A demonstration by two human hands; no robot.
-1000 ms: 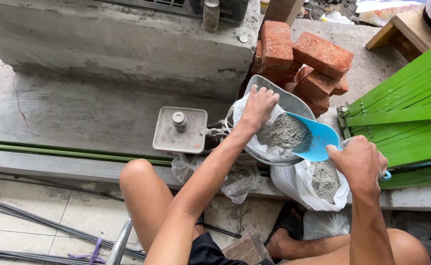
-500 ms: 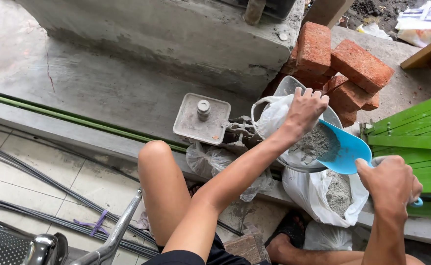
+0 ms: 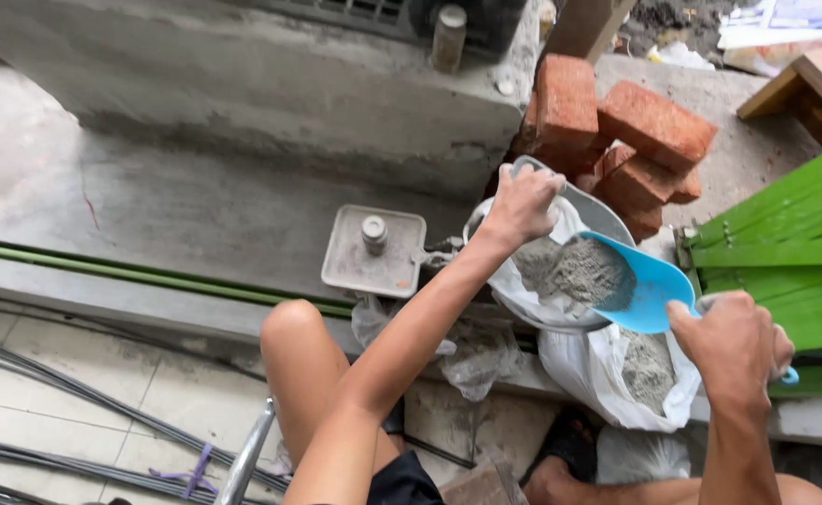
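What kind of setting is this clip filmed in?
Probably a small outdoor building or repair spot beside a house. Stacked red bricks lie on rough concrete, the right hand tips a blue scoop of grey powder into a lined basin, and an open sack sits below.

Soft even daylight, faint shadows, sharp, slight wide-angle distortion.

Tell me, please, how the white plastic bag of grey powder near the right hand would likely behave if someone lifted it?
The white plastic bag looks thin and crumpled, so it would probably sag and flop. Its grey powder fills the bottom, so it is likely heavy for its size. Its mouth gapes open, so tilting may spill.
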